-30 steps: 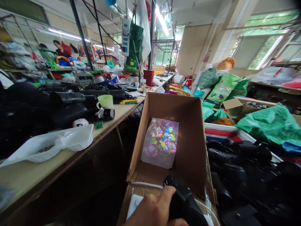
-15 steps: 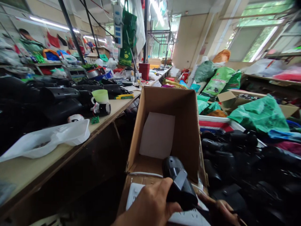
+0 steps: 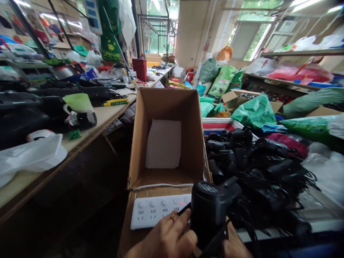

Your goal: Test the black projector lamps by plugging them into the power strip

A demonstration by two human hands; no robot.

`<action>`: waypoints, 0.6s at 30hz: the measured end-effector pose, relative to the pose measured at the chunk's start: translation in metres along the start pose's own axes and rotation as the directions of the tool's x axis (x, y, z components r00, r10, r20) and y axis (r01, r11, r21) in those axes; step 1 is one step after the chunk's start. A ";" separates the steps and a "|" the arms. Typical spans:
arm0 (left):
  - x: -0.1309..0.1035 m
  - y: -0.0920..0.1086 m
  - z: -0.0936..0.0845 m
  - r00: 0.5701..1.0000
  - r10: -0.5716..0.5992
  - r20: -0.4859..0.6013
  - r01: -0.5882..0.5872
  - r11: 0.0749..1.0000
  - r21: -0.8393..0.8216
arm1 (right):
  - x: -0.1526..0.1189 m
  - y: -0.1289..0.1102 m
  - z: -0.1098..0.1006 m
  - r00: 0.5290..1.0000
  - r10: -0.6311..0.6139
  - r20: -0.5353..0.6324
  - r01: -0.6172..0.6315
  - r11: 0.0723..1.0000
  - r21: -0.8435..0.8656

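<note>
A black hair dryer (image 3: 208, 208) is held upright at the lower middle, its round grille end facing up and another black part reaching right. My left hand (image 3: 170, 234), with a ring on one finger, is closed against the dryer's left side. A narrow dark piece by its fingertips cannot be made out. My right hand (image 3: 233, 242) is closed at the dryer's lower right, partly hidden behind it. Just beyond my left fingers lies a white power strip (image 3: 145, 213) with a red light, resting on cardboard. An open cardboard box (image 3: 166, 102) stands behind it, with a pale sheet inside.
Many black hair dryers with cords (image 3: 249, 161) are heaped on the right. A wooden table (image 3: 104, 125) on the left carries a white tray (image 3: 51, 157), a green cup (image 3: 77, 102) and a yellow-green cutter (image 3: 115, 102). Green bags (image 3: 255, 111) lie beyond the heap.
The view has turned right. The hair dryer has been tilted so its grille faces up. My right hand has come in closer to it, and more of the power strip shows.
</note>
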State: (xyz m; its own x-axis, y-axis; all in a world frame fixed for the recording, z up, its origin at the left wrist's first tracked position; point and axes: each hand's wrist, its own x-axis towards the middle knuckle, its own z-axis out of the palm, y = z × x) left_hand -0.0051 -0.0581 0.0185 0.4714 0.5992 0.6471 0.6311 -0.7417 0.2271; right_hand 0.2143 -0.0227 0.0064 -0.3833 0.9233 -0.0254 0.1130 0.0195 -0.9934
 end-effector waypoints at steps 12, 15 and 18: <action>0.042 -0.012 -0.052 0.986 -0.002 0.165 0.029 0.987 -0.161 | -0.004 -0.027 -0.018 0.991 0.040 0.126 -0.051 0.995 0.085; 0.057 -0.010 -0.055 0.947 0.091 0.308 -0.036 0.983 -0.181 | -0.012 -0.030 -0.021 0.993 0.049 0.111 -0.056 0.996 0.063; 0.064 -0.008 -0.048 0.849 0.298 0.436 -0.186 0.942 -0.280 | -0.025 -0.040 -0.025 0.993 0.057 0.101 -0.056 0.998 -0.017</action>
State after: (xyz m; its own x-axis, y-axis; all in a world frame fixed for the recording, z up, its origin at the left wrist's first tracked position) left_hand -0.0093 -0.0285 0.0938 0.8569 0.4196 0.2995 0.3340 -0.8944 0.2975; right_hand 0.2418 -0.0367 0.0494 -0.4666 0.8795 -0.0935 0.1497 -0.0257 -0.9884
